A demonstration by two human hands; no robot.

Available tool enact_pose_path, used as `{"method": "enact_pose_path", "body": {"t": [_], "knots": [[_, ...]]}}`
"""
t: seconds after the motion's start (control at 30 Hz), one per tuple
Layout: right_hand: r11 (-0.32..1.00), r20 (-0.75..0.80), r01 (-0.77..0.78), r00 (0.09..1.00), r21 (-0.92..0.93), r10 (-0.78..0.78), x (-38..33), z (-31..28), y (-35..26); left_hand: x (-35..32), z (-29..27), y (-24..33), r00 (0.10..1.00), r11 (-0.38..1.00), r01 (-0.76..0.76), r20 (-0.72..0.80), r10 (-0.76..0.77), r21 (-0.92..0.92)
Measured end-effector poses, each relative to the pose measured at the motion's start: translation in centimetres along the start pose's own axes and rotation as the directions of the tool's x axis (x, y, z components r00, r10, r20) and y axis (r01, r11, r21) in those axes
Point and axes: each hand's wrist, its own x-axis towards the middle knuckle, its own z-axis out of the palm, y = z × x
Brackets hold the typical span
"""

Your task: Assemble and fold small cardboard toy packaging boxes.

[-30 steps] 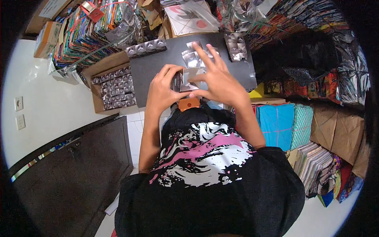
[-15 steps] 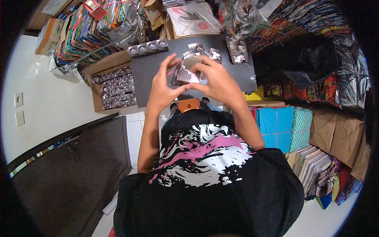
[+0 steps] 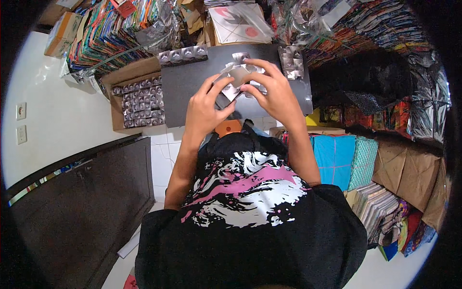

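Note:
A small thin-card box [image 3: 238, 74], grey and white with dark sides and its flaps open, is between my hands above a dark grey table [image 3: 183, 89]. My left hand [image 3: 208, 105] grips its left side, fingers over the top and thumb at the near edge. My right hand [image 3: 276, 94] has curved fingers against its right side and flaps. Part of the box hides behind my fingers. Beneath and beyond lie more unformed card boxes [image 3: 240, 58], partly covered by the right hand.
A row of finished small boxes [image 3: 183, 55] stands at the table's far left, and another group [image 3: 291, 62] at the far right. An open brown carton [image 3: 119, 113] on the left holds many more. Bundled packets [image 3: 110, 38] and a wrapped white stack [image 3: 240, 24] line the back.
The box has turned and tilted in my hands. My left fingers have come down onto it, and my right fingers have spread along its right side. The view has shifted slightly.

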Motion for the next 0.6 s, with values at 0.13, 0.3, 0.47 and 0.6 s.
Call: {"method": "enact_pose_path", "body": {"t": [0.13, 0.3, 0.47, 0.6], "knots": [[0.997, -0.047, 0.039, 0.998, -0.067, -0.043, -0.1, 0.5, -0.5, -0.1, -0.2, 0.1, 0.996, 0.999, -0.015, 0.085, 0.013, 0.029], [0.997, 0.023, 0.053, 0.998, -0.063, -0.052, -0.2, 0.6, 0.6, -0.1, -0.4, 0.5, 0.992, 0.998, -0.015, 0.123, 0.007, 0.063], [0.996, 0.047, -0.015, 0.999, 0.086, 0.011, -0.4, 0.4, 1.9, 0.1, -1.1, 0.5, 0.988, 0.997, -0.024, 0.155, 0.013, 0.071], [0.994, -0.020, -0.068, 0.998, -0.087, 0.067, -0.5, 1.1, 0.7, 0.0, -1.1, 0.8, 0.989, 0.993, -0.020, 0.147, 0.003, 0.117]]}}
